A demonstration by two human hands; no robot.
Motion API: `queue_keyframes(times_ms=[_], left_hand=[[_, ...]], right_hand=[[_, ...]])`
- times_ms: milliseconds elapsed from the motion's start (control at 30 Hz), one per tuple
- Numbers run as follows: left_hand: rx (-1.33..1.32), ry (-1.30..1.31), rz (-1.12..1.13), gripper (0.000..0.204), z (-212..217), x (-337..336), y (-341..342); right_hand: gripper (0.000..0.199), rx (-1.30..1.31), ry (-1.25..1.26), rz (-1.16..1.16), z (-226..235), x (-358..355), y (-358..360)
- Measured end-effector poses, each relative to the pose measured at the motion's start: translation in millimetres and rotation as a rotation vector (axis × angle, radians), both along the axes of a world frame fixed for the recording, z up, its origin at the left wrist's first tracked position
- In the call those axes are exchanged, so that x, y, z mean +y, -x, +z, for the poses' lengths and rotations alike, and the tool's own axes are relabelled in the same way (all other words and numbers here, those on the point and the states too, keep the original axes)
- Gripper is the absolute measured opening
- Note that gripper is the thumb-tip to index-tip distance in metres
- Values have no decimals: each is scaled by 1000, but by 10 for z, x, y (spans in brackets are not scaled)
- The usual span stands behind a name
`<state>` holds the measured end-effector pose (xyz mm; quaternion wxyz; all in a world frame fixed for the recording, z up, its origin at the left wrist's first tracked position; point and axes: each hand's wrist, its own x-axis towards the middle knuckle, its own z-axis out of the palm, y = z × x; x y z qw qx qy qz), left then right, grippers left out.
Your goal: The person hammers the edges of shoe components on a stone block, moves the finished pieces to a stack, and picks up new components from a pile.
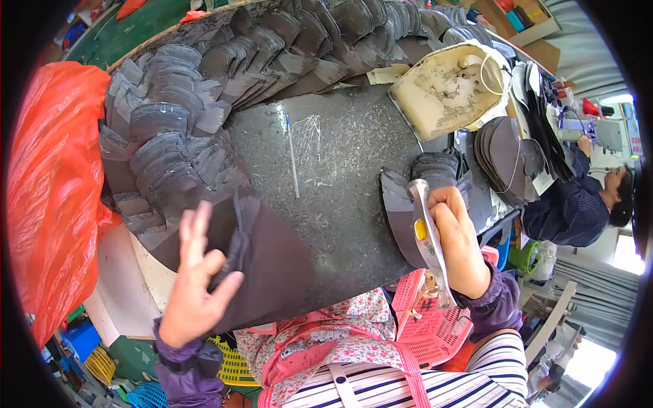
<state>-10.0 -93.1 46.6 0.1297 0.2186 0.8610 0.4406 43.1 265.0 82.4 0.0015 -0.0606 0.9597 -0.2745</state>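
My left hand (197,285) is open, fingers apart, over the dark brown curved cut piece (272,265) at the table's near left edge. A folded dark edge stands up beside its fingertips; whether they touch it, I cannot tell. My right hand (454,234) is closed around a long, pale, shiny tool (430,255) with a yellow spot on its side; its exact kind is unclear. That tool is in front of a small stack of dark cut pieces (401,221) at the table's right side, partly hiding it.
Overlapping rows of dark cut pieces (160,136) line the table's left and far sides. A pen (292,160) lies on the dark tabletop (340,156). A cream tub (408,112) with crusted residue stands far right. Pink basket (428,340) below; red plastic (54,183) left; another person (571,197) right.
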Motion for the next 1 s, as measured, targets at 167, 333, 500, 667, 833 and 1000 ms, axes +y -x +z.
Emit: queue_keyframes(times_ms=[167,333,500,667,833,1000], left_hand=[[-725,-393,230,25,194,295,-159],[-1414,-439,123,44,-179,710,-282],[-331,19,-189,29,-477,1086,-501],[107,125,-271,28,-471,1250,-316],[1,50,-359,24,-504,1298,-153],[34,88,-513,22,-567,1309,-4]], right_hand=[[25,-39,28,37,89,28,-72],[23,-65,127,93,76,12,-117],[24,-208,207,82,-103,-130,-223],[26,-321,247,260,-438,-263,-438],[28,-315,244,230,-544,-342,-556],[27,-391,252,157,-446,-345,-553]])
